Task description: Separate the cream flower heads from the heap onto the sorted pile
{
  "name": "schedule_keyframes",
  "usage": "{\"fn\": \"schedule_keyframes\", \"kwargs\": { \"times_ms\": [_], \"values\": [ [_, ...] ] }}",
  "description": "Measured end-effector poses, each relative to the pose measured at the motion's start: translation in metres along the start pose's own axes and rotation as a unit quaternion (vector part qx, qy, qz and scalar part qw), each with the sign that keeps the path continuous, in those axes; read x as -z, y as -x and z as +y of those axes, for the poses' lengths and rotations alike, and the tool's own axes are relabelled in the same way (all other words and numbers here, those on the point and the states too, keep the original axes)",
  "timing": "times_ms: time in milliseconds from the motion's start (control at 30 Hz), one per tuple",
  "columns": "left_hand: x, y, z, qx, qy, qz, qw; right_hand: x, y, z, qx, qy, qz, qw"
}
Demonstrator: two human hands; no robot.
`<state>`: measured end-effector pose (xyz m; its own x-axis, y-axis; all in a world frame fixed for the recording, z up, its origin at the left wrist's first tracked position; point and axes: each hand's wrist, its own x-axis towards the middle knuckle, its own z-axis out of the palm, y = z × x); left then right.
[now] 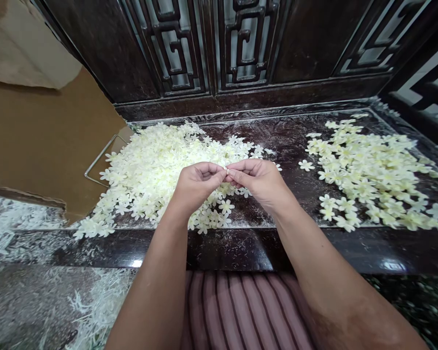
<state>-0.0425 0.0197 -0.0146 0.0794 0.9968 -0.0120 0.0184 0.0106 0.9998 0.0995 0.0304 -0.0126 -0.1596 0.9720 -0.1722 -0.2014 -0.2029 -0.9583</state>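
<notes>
My left hand point(199, 182) and my right hand point(255, 180) meet over the front of the bench, thumbs and fingertips pinched together. A tiny whitish bit point(227, 170) shows between the fingertips, too small to name. Behind and beneath my left hand spreads a large heap of cream-white artificial-looking flowers point(149, 165), single blossoms with several petals each. Some blossoms point(226, 206) lie just below the hands. To the right of my right hand rests a second, smaller pile of the same flowers point(372, 170), slightly yellower.
The flowers lie on a dark carved wooden bench point(277, 214) with a latticed back point(246, 43). A brown cardboard box point(40, 136) stands at left, beside a bent metal wire handle point(98, 158). White shreds point(102, 301) litter the floor and the bench edge.
</notes>
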Motion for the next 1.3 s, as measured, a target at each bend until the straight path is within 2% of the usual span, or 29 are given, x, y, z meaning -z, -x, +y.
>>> {"fn": "schedule_keyframes", "kwargs": {
  "times_ms": [333, 1033, 1300],
  "values": [
    [0.0005, 0.0003, 0.0018, 0.004, -0.01, -0.008, 1.0, 0.0026, -0.001, 0.0045, 0.025, 0.015, -0.022, 0.999],
    [0.0014, 0.0009, 0.0013, -0.001, -0.033, -0.016, 0.999, 0.0032, 0.0, 0.0026, 0.015, 0.007, -0.023, 1.0],
    [-0.0033, 0.0004, 0.0002, -0.008, -0.018, 0.007, 1.0, 0.0016, 0.0011, 0.002, 0.014, 0.007, -0.023, 1.0]
  ]
}}
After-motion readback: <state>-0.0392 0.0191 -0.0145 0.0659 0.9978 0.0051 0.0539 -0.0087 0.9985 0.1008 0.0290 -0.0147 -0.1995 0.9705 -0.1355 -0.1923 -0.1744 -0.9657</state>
